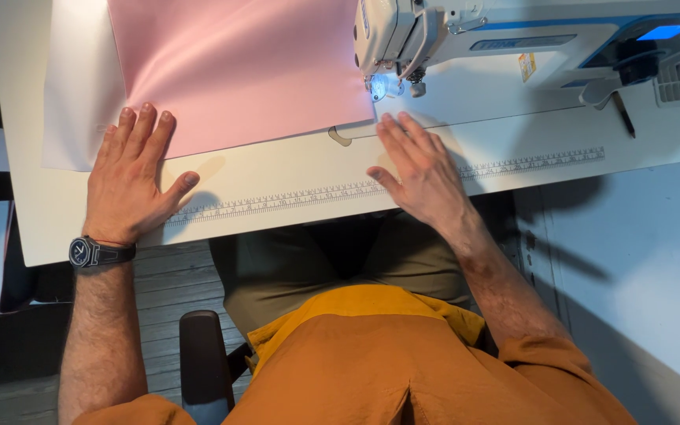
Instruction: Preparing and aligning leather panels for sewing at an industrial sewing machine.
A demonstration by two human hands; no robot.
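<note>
One pink fabric sheet [238, 71] lay on the desk [293, 185], its top cut off. Two hands pressed flat, grips released: left hand [131, 177] on its corner, right hand [419, 169] beside one sewing machine [513, 39].

Bright, sharp view from above. A small lamp [378, 86] on the sewing machine [466, 35] glares white. Soft shadows fall rightward across the tabletop [293, 169].
</note>
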